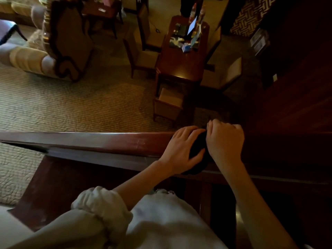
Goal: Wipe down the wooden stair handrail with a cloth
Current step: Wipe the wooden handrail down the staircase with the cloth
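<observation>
Handrail [107,141]: one. Cloth [197,146], dark: one. Grips: two, left grip [181,150] and right grip [224,141]. Rolled sleeve [100,203]: one. Down in the room, benches: two, long bench [181,62] and small bench [104,9]. Chairs round the long one: four, counted as near chair [168,105], left chair [143,58], far chair [143,27], right chair [231,72]. Carved armchair [28,58]: one. Oddments on the long bench: too blurred to count.

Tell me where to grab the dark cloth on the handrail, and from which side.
Take the dark cloth by its bunched middle, coming from above on the near side. It lies humped across the flat top of the handrail and hangs over the near edge, so a palm-down grasp wraps the bulk. The left hand covers it that way; the right hand pinches its far edge.
</observation>
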The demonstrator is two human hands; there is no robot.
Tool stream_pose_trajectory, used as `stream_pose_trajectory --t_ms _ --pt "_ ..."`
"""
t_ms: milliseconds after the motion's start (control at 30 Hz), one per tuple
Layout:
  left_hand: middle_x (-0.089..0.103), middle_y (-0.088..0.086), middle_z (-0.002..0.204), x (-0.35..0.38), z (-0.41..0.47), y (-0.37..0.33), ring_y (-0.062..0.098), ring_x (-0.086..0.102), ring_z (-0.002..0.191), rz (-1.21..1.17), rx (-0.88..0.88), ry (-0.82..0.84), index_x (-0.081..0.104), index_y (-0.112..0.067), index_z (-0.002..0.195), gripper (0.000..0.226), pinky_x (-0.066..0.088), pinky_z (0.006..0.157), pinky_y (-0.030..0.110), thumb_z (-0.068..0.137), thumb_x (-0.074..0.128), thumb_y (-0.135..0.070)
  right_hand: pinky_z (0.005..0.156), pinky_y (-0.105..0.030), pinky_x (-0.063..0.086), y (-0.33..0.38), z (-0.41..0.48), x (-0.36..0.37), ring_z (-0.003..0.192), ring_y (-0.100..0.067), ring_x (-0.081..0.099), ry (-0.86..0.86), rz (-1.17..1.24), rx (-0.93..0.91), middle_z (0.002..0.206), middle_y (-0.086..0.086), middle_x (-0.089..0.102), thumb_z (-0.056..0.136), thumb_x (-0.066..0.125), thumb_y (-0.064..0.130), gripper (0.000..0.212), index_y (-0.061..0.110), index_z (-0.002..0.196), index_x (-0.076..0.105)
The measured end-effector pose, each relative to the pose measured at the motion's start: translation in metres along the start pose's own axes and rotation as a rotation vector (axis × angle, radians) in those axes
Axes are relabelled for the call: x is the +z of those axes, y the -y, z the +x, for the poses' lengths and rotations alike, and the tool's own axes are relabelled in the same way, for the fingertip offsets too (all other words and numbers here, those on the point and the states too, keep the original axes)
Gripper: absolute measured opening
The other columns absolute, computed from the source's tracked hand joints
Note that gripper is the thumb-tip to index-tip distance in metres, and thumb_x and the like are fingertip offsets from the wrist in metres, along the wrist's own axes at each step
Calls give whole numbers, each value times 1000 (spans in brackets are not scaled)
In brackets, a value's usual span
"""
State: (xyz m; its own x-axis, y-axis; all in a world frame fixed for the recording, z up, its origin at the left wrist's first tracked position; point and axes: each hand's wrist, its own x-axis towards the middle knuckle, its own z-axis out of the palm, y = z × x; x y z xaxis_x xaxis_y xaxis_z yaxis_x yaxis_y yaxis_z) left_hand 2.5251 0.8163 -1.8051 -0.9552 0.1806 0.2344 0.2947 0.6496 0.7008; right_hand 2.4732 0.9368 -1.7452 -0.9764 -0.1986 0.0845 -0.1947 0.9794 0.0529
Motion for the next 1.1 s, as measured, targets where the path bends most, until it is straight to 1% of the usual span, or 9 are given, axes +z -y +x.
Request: stream_pose_trajectory --t_ms 233,433,533,600,667,733,867,967,1100 --pt "60 2 111 -15 34 14 16 57 96 -113 -74 226 53 -18 126 49 44 84 29 90 42 -49 69 -37 40 5 2 4 55 -27 59 -87 27 44 58 -5 60 102 43 24 31 9 82 61" --pt "63 0 91 -21 66 16 13 59 79 -324 -365 418 60 -19 105 36 43 67 28 99 42 -48 68 -38 40 5 2 4 53 -27 56 -107 31 30 58 -5 57 102 39 24 31 9 86 61" --pt "54 1 92 -23 52 23 18 54 88 -291 -376 326 56 -20 94 28 38 73 30 100 42 -43 72 -39 40 4 1 3 57 -26 57 -81 23 30 60 -4 58 102 37 26 32 10 90 62" --pt "58 5 106 -29 37 43 22 56 101 -231 -426 274 60 -15 110 35 41 81 31 100 42 -44 74 -38 41 5 0 4 56 -23 55 -86 28 29 59 -1 56 102 37 27 32 11 90 63" --pt "61 7 120 -41 24 69 25 59 108 -237 -538 222 49 -17 132 45 45 88 33 98 43 -46 75 -38 41 6 1 4 58 -21 56 -75 18 23 61 0 57 103 37 29 33 12 94 63" --pt "64 8 116 -52 17 85 27 64 99 -262 -567 171 32 -24 142 49 51 86 38 98 46 -42 76 -38 41 7 2 5 63 -21 59 -62 4 21 65 -1 60 103 35 33 35 13 97 63" --pt "60 -11 89 -40 32 46 12 64 82 -202 -358 156 57 -22 109 20 49 72 26 99 47 -35 75 -39 39 9 2 6 66 -25 61 -73 4 33 68 -4 64 103 35 33 35 13 97 63" --pt "63 -4 83 -22 52 3 10 59 72 -230 -248 163 61 -18 102 25 46 68 29 102 41 -32 74 -40 38 9 2 6 68 -28 62 -94 5 45 68 -6 65 102 36 28 32 12 94 61" --pt "65 4 118 -23 52 15 14 60 102 -306 -375 231 56 -15 129 38 42 81 24 102 39 -37 74 -39 40 8 0 7 64 -26 61 -120 33 38 66 -5 64 102 37 25 29 12 94 62"
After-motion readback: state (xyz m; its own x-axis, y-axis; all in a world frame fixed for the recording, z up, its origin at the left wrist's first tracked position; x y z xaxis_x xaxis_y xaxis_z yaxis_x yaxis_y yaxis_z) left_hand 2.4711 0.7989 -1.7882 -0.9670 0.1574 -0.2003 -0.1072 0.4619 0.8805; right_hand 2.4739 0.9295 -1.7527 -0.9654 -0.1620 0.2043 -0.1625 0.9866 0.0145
